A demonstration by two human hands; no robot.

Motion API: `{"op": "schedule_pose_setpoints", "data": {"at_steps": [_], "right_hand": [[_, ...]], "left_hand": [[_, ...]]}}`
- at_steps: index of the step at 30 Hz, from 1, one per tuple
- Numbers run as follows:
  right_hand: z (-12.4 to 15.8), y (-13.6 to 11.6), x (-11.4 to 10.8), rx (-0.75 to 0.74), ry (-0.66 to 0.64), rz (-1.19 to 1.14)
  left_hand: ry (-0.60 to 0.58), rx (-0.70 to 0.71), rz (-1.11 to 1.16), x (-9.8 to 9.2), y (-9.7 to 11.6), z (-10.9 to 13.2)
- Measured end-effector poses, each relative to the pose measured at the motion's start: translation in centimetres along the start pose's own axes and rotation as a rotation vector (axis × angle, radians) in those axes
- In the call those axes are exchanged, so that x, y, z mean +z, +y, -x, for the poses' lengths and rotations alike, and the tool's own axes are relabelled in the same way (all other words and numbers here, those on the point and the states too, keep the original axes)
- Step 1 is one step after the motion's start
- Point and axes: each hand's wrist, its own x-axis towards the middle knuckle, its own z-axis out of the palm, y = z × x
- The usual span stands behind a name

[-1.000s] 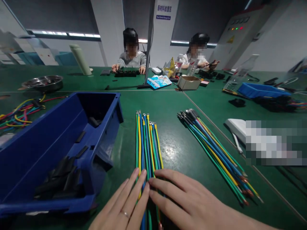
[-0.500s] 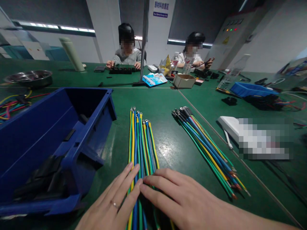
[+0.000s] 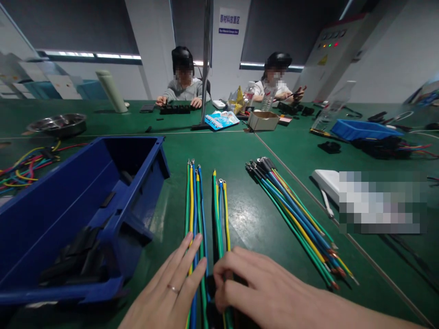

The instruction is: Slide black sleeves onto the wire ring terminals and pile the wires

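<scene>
Left cables (image 3: 191,201) lie on the table (image 3: 212,146), pointing away from beneath the flat, unclenched left hand (image 3: 171,288); across a narrow gap, right cables (image 3: 217,219) run roughly parallel under the nearer right hand (image 3: 250,283), its fingers curled (whether gripping, I cannot tell).

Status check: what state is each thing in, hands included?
Left wire group, laid roughly side by side
Right wire group, separated by a gap
Left hand, fingers extended over its group
Right hand, fingers curled at its group, grip unclear
Black-ended bundle, loosely fanned, copper showing at near ends
Blue bin, open-topped, holding black pieces
Cabinet lights, lit
</scene>
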Motion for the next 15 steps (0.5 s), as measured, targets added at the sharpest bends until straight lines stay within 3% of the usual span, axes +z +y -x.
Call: {"op": "schedule_pose_setpoints", "data": {"at_steps": [6, 12, 15], "right_hand": [[-0.1, -0.2, -0.7, 0.001, -0.037, -0.005], [-0.6, 0.6, -1.5, -0.075, 0.112, -0.24], [-0.6, 1.0, -2.0, -0.058, 0.109, -0.245]], "left_hand": [[-0.071, -0.016, 0.047, -1.4, 0.2, -0.6], [-0.108, -0.051, 0.125, -2.3, 0.4, -0.4], [-0.123, -0.073, 0.174, -2.8, 0.7, -0.5]]}}
